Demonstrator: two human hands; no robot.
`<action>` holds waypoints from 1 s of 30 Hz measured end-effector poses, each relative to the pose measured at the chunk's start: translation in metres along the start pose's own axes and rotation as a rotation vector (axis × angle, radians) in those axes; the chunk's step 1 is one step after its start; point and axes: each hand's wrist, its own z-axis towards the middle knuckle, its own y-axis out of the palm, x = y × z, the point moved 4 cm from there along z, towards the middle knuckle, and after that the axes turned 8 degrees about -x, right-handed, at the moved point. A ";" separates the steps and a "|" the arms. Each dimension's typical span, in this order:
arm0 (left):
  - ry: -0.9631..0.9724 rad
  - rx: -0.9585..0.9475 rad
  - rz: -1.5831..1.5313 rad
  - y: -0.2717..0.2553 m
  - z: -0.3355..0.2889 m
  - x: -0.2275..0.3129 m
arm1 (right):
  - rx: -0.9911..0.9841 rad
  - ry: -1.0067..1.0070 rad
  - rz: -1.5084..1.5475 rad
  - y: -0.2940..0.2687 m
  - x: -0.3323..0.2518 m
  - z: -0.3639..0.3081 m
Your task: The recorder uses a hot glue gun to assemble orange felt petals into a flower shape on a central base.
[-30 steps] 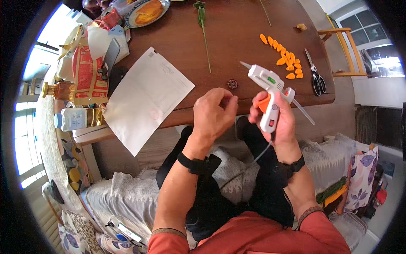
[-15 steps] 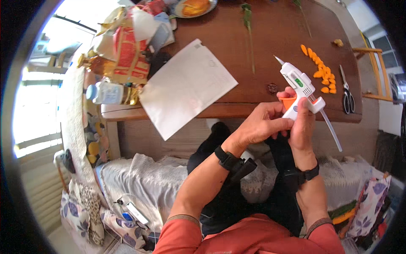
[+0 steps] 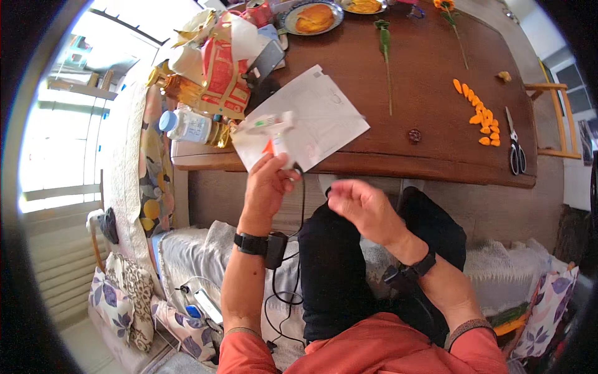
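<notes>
My left hand (image 3: 269, 187) is wrapped round the handle of a white hot glue gun (image 3: 280, 129) with an orange trigger. The gun is blurred and hovers over a large white sheet (image 3: 330, 112) that lies across the table's front edge. From the bottom of its handle a black cord (image 3: 303, 206) hangs down past my lap. My right hand (image 3: 369, 210) is apart from the gun, above my legs, holding nothing I can see. Its fingers are loosely stretched toward the left and slightly smeared.
Orange petal-like pieces (image 3: 481, 118) lie at the right of the brown table (image 3: 430, 81), beside black-handled scissors (image 3: 516, 149). A small dark cone-like object (image 3: 414, 135) and green stems (image 3: 387, 68) lie farther in. Bottles (image 3: 190, 126), a red paper bag (image 3: 224, 75) and plates (image 3: 336, 14) crowd the left and back.
The glue gun has moved left from above the table's right side to above the sheet. My right hand has let go of it and dropped back; the left alone holds it.
</notes>
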 end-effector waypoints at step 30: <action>-0.036 0.219 0.052 -0.065 0.047 0.017 | 0.131 -0.086 -0.262 -0.092 0.011 -0.100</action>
